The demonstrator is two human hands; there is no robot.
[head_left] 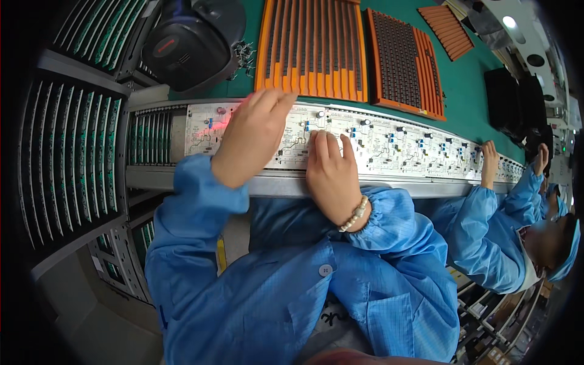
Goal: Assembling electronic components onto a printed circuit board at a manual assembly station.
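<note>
our left hand (257, 135) curls above the white circuit boards (389, 148) lined along the metal rail (277, 185); our right hand (334, 173) rests fingertips-down on them; we cannot tell whether either grips anything.

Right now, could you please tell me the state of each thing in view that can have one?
Circuit boards: lined up, populated.
Left hand: over them; grip unclear.
Right hand: lowered to them; grip unclear.
Large orange tray: partly filled.
Smaller orange tray beside it: partly filled.
Left rack: loaded with upright boards.
Bracelet: worn on the right wrist.
</note>
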